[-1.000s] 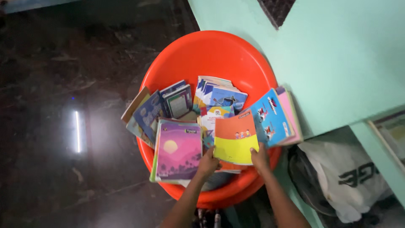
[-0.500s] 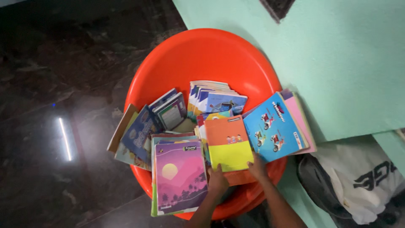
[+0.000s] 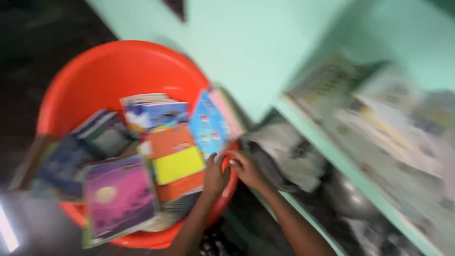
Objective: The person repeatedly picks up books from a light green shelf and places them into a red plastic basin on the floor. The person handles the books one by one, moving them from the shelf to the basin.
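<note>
While books (image 3: 142, 156) fill orange tub (image 3: 109, 66) | left hand (image 3: 215, 175) open, resting on books | right hand (image 3: 246, 168) open at rim

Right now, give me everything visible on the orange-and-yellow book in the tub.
The orange-and-yellow book is a thin paperback with what looks like a glossy card cover, orange across the top and yellow across the bottom. The frame is blurred, so its cover art cannot be read. It lies face up and slightly tilted on the pile of books in the red tub, between the purple book and the blue book. The left hand rests at its lower right corner; the right hand is just beside, apparently off it.
</note>
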